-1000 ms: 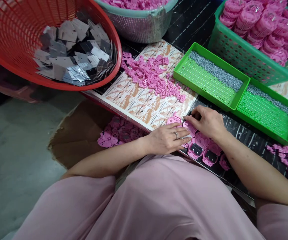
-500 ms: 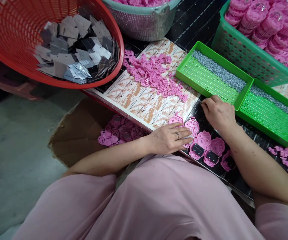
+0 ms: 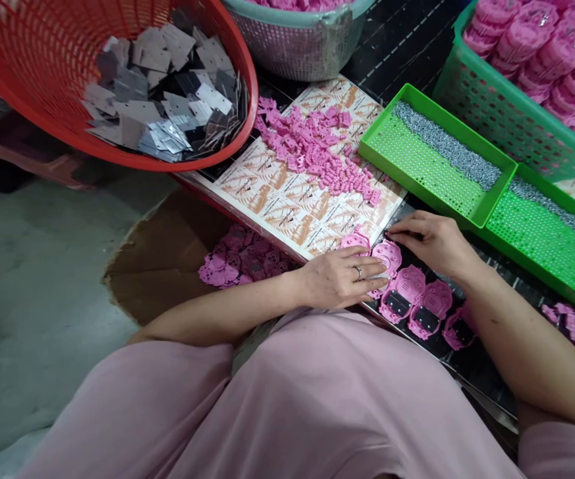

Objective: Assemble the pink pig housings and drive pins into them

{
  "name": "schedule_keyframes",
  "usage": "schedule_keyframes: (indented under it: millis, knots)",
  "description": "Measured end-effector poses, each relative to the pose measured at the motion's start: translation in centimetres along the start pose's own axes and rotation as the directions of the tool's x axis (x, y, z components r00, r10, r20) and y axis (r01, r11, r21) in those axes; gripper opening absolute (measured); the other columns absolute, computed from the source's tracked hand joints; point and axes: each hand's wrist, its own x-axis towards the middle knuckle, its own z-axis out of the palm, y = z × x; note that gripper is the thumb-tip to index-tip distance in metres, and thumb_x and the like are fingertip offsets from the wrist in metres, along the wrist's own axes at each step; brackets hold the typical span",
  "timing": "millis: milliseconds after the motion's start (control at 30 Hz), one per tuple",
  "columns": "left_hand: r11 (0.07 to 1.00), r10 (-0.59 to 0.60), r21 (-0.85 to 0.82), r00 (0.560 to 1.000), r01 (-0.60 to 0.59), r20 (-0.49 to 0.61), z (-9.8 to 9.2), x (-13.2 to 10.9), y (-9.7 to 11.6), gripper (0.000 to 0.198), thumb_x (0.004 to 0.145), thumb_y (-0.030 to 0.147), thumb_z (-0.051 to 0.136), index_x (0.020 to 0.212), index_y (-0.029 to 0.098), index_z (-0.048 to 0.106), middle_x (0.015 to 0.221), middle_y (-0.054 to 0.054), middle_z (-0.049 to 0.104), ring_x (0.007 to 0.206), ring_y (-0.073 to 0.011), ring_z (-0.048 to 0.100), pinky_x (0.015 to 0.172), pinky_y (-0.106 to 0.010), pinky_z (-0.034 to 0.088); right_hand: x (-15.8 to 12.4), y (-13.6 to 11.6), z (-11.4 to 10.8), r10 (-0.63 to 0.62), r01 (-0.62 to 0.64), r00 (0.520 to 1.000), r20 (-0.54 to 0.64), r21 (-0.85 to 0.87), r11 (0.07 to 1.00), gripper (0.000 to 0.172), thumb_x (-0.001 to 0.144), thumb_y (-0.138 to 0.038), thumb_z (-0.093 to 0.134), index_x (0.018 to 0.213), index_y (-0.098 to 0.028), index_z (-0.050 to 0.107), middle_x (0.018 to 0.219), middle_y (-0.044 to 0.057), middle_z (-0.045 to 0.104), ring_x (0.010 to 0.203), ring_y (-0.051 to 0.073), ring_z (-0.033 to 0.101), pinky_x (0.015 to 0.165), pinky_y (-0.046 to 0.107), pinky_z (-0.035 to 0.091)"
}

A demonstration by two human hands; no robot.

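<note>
My left hand [image 3: 345, 276], with a ring on one finger, lies flat with its fingers stretched across two pink plastic housings [image 3: 385, 254], pressing on their lower parts. Just beyond the second housing's top end is my right hand [image 3: 429, 241], thumb and fingertips pinched together. Whatever sits in that pinch is too small or hidden to make out. Further along the row lie more pink housings [image 3: 409, 285], each with a dark rectangular plate [image 3: 397, 304] in its lower half. The last one is partly covered by my right forearm.
Small pink parts [image 3: 317, 146] are heaped on a patterned board [image 3: 267, 179]. Green trays [image 3: 439, 193] hold small silvery pieces. A red basket [image 3: 227, 159] contains metal plates; a teal basket [image 3: 521, 126] holds stacked pink housings. Below the table edge is a cardboard box [image 3: 142, 259].
My right hand has moved from beside the green tray toward the top of the second housing, fingertips still pinched. My left hand stays on the housings. The view has shifted slightly.
</note>
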Motion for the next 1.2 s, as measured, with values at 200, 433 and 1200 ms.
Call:
schedule_keyframes:
  millis: [200, 433, 1200]
  knots:
    - [1.0, -0.002, 0.022, 1.0, 0.001, 0.017, -0.5, 0.2, 0.1, 0.029, 0.096, 0.034, 0.054, 0.115, 0.017, 0.068, 0.122, -0.006, 0.069, 0.112, -0.0174, 0.065, 0.101, -0.035, 0.049, 0.8, -0.3, -0.2, -0.016, 0.035, 0.994, 0.111, -0.172, 0.984, 0.018, 0.088, -0.026, 0.056, 0.091, -0.019, 0.072, 0.095, 0.008, 0.069, 0.082, 0.019, 0.067, 0.076, 0.033, 0.053]
    - [1.0, 0.009, 0.01, 1.0, -0.009, -0.001, -0.3, 0.0, 0.0, 0.028, 0.097, 0.035, 0.052, 0.113, 0.019, 0.069, 0.12, -0.006, 0.07, 0.11, -0.016, 0.066, 0.102, -0.035, 0.049, -0.2, -0.4, -0.7, 0.266, -0.249, 0.962, -0.057, 0.205, 0.946, 0.022, 0.085, -0.036, 0.061, 0.097, -0.018, 0.067, 0.079, 0.003, 0.07, 0.065, 0.014, 0.064, 0.064, 0.028, 0.05]
    - [1.0, 0.021, -0.003, 0.999, -0.021, -0.028, -0.4, 0.2, -0.2, 0.028, 0.096, 0.033, 0.053, 0.111, 0.017, 0.07, 0.118, -0.006, 0.071, 0.107, -0.0168, 0.067, 0.101, -0.035, 0.05, 0.8, -0.7, 1.8, 0.228, -0.227, 0.972, -0.049, 0.018, 0.974, 0.03, 0.072, -0.037, 0.078, 0.078, -0.018, 0.055, 0.06, -0.005, 0.054, 0.049, 0.007, 0.044, 0.052, 0.024, 0.035]
